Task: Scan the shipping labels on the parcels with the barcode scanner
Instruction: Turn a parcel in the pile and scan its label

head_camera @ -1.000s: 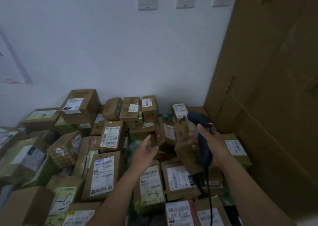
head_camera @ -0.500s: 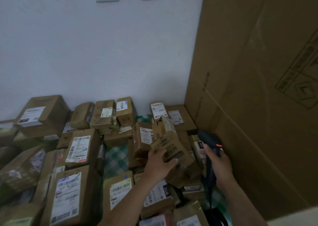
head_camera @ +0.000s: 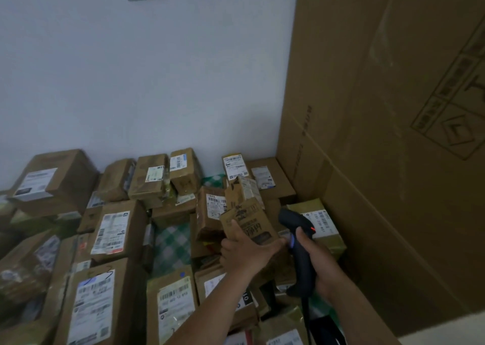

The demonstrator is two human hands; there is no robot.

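Several brown cardboard parcels with white shipping labels lie piled against the white wall. My left hand [head_camera: 245, 250] grips a small printed brown parcel [head_camera: 249, 218] from below, tilted and lifted above the pile at centre right. Just to its right, my right hand [head_camera: 313, 259] holds the black barcode scanner [head_camera: 296, 237] by its handle, head up, a red light on its side. The scanner head sits beside the held parcel. A labelled parcel [head_camera: 321, 222] lies behind the scanner.
A very large cardboard box [head_camera: 393, 134] fills the right side like a wall. A green checked cloth [head_camera: 172, 245] shows between the parcels. Bigger labelled boxes [head_camera: 110, 232] lie at the left and front. The scanner's cable [head_camera: 305, 315] hangs down at the bottom.
My left hand went from open and reaching to gripping the small parcel and raising it. The right hand with the scanner dropped to the parcel's right. The view swung to the right.
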